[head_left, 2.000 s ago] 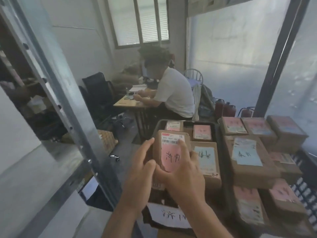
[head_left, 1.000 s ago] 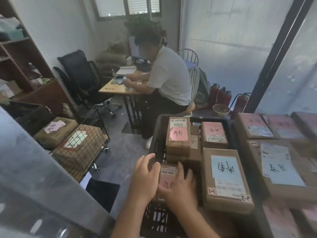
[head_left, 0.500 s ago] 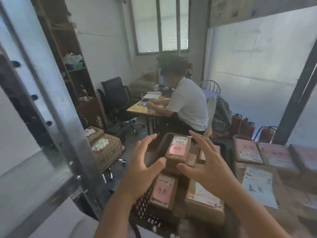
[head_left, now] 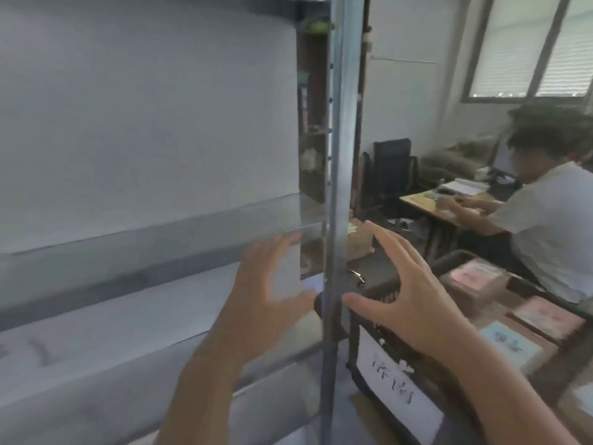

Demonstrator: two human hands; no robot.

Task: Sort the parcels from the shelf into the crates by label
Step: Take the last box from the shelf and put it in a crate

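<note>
Facing shelf [head_left: 154, 239], two hands (empty)

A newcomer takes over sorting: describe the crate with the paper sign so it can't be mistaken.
Start at the metal shelf upright in mid-view; the black crate stands just right of its foot, below the right hand. Parcels with pink or blue labels lie inside. Only it carries a white paper sign with handwritten characters on its front.
</note>
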